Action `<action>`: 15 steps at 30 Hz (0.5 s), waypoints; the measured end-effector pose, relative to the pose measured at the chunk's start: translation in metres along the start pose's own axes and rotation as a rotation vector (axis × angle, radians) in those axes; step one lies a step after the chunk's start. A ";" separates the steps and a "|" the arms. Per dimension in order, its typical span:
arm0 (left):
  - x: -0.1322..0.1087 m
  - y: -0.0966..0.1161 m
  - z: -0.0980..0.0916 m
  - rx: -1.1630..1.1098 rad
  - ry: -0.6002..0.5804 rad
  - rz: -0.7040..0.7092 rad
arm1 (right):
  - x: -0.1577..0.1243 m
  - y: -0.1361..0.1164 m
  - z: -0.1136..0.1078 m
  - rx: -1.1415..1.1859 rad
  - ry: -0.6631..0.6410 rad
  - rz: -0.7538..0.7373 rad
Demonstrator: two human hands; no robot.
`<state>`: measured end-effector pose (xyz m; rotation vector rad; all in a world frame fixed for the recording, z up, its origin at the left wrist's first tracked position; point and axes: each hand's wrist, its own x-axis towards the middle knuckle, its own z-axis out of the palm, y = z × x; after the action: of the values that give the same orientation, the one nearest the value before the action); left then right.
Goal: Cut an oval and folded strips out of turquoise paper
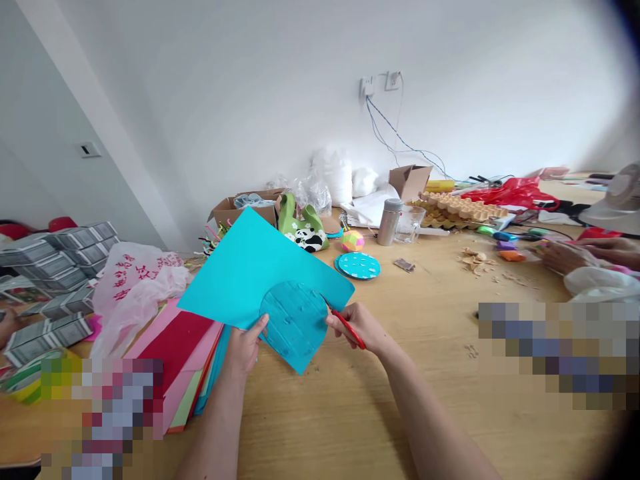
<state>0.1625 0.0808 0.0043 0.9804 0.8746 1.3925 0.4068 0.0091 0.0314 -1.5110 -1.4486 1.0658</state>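
A large sheet of turquoise paper (pixel 240 267) is held up above the table, tilted. Against it lies a round turquoise disc (pixel 295 313) with a ridged, wrinkled surface. My left hand (pixel 246 343) pinches the sheet and the disc together at their lower left edge, thumb on top. My right hand (pixel 361 327) grips red-handled scissors (pixel 350 328), whose blades are at the paper's right side, beside the disc's rim. Behind, on the table, rests another turquoise disc (pixel 361 265) with pale patches.
Coloured paper sheets (pixel 175 353) and a plastic bag (pixel 137 273) lie left. A patterned ball (pixel 353 241), green panda bag (pixel 305 227), steel flask (pixel 389 222) and egg trays (pixel 450 210) stand at the back. Another person's hands (pixel 565 257) are at the right.
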 end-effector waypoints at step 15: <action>-0.001 0.001 -0.001 0.003 -0.014 -0.015 | -0.004 -0.002 -0.008 -0.038 -0.114 -0.010</action>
<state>0.1612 0.0799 0.0051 0.9829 0.8727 1.3708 0.4139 0.0057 0.0369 -1.4890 -1.5608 1.1401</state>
